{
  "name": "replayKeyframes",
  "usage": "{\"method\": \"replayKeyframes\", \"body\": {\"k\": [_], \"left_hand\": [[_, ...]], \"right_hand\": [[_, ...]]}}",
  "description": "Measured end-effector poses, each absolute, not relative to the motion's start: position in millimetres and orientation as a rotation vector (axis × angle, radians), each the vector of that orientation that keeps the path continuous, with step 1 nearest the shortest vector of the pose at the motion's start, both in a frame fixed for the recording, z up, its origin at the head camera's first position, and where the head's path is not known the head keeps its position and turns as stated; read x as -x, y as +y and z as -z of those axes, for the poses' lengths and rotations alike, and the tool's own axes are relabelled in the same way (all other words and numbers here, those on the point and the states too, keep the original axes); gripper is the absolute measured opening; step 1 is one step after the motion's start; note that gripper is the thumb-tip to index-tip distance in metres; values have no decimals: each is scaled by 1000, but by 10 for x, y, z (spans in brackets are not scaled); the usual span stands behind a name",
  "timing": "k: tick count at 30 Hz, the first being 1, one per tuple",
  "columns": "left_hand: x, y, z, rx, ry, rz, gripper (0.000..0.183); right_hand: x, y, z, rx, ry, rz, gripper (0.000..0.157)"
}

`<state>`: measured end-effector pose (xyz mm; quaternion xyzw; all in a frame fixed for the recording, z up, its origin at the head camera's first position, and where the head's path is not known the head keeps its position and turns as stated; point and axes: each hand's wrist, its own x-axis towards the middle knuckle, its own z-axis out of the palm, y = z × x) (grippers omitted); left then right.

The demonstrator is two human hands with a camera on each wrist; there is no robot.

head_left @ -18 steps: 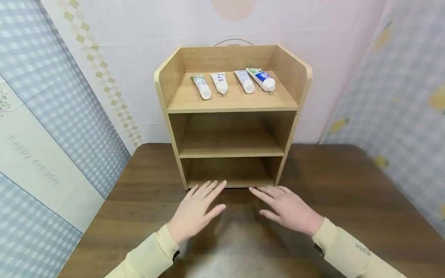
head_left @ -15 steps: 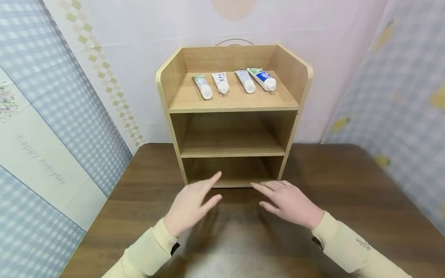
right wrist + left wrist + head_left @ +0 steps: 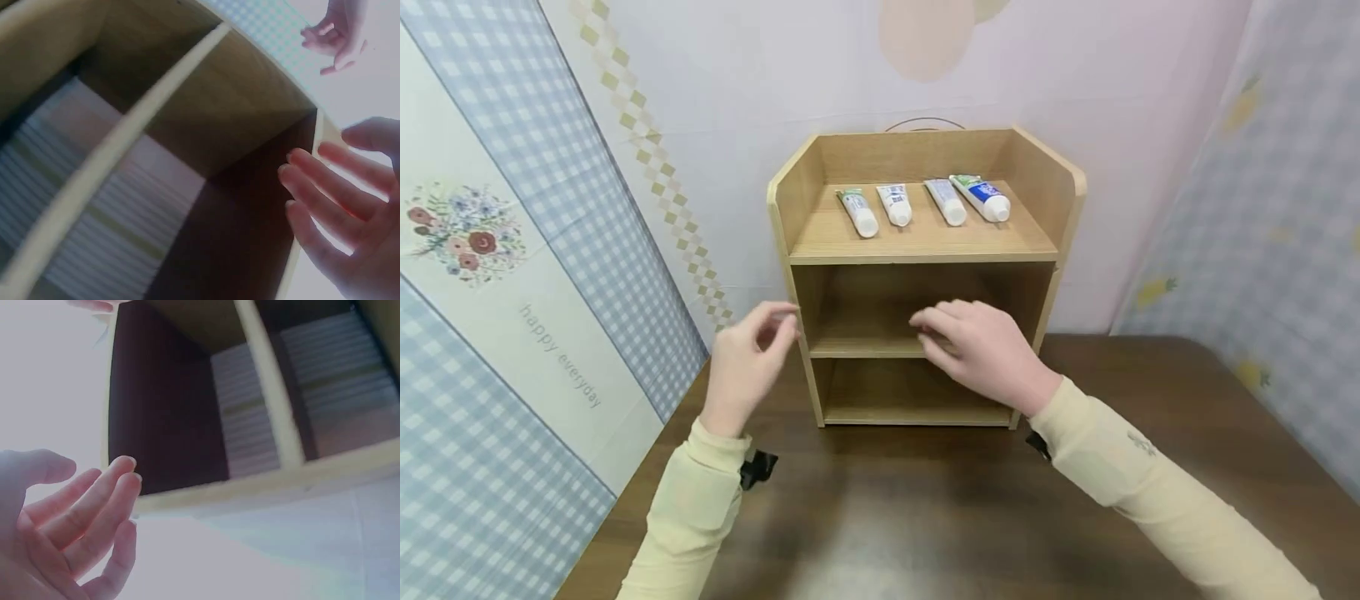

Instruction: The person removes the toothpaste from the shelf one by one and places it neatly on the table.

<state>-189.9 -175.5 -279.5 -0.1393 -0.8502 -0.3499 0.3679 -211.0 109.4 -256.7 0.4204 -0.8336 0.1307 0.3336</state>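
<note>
My left hand (image 3: 743,362) is raised in front of the left side of a wooden shelf unit (image 3: 923,257), with fingers bent loosely toward the thumb and nothing between them. In the left wrist view its fingers (image 3: 94,519) are softly curved and apart from the wood. In front of the middle opening hovers my right hand (image 3: 988,350), also empty, its fingers (image 3: 331,194) loosely bent. Several squeeze tubes lie on the top shelf: a white-and-green tube (image 3: 857,212), a small white tube (image 3: 894,204), a pale grey tube (image 3: 945,202) and a blue-white-green tube (image 3: 981,197).
The shelf unit stands at the back of a dark brown table (image 3: 887,508), with two open compartments under its top. A printed white cloth (image 3: 737,75) hangs behind it. Blue checked cloth (image 3: 557,133) borders the left side, and another patterned cloth (image 3: 1262,208) the right.
Both hands have risen from low over the table to shelf height, the left also moving left. Their fingers have bent from nearly straight. The view has tilted up slightly; the tubes have stayed put.
</note>
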Motion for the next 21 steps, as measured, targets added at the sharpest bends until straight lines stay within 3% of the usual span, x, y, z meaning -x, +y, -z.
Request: {"method": "replayKeyframes", "body": {"k": [5, 10, 21], "left_hand": [[2032, -1881, 2583, 237, -2109, 1006, 25], [2141, -1879, 2478, 169, -2133, 1108, 43], [2461, -1794, 2336, 249, -2035, 1331, 72]], "right_hand": [[2238, 785, 2270, -1099, -2113, -388, 7], [2422, 609, 2039, -1077, -2093, -396, 7], [2886, 280, 1796, -835, -2346, -181, 34]]}}
